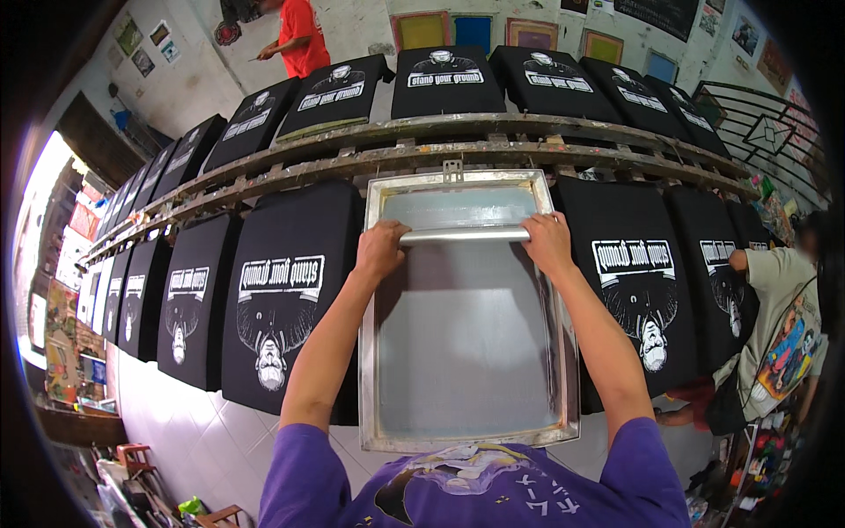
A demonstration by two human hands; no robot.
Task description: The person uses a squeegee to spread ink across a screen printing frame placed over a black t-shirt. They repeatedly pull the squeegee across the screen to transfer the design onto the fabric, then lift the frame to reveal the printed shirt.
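Note:
A metal-framed printing screen (466,343) with pale grey mesh lies in front of me between black T-shirts on flat boards. Across its upper part is a long silver squeegee (464,235). My left hand (380,246) has its fingers wrapped round the squeegee's left end, near the screen's left rail. My right hand (546,238) grips its right end, by the right rail. A small bracket (453,173) sits at the middle of the screen's far edge. The shirts on either side, one at left (295,220) and one at right (598,211), carry white figure prints.
Wooden rails (343,165) run across beyond the screen, with another row of printed black shirts (449,101) behind. A person in red (304,53) stands at the back left; another in a pale shirt (766,326) is close at right. Small stools (134,458) are on the floor at lower left.

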